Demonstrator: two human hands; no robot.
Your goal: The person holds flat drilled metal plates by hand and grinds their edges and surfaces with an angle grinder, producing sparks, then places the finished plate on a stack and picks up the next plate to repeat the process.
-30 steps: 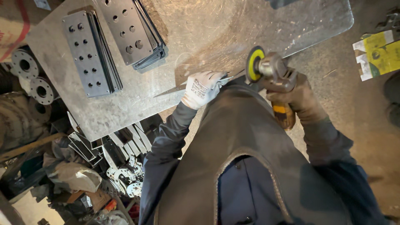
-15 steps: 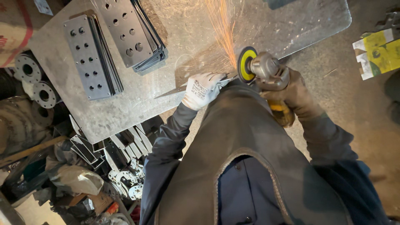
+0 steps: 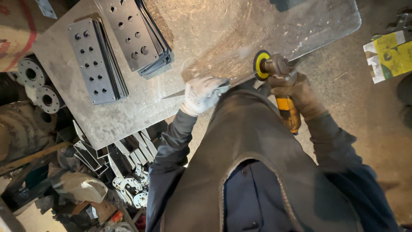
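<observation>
Sparks gone since half a second back; my left hand point(image 3: 201, 95) grips the strip point(image 3: 176, 94), right hand point(image 3: 300, 95) grips the grinder point(image 3: 274, 68), disc at the counter point(image 3: 128, 116) edge.

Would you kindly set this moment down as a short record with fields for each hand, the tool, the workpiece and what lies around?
Left hand: left hand in a white glove, gripping a thin metal strip at the table edge
Right hand: right hand in a brown glove, holding an angle grinder
Tool: yellow-backed disc against the strip
Surface: steel table
On table: two stacks of drilled plates
Beside table: round flanges
</observation>
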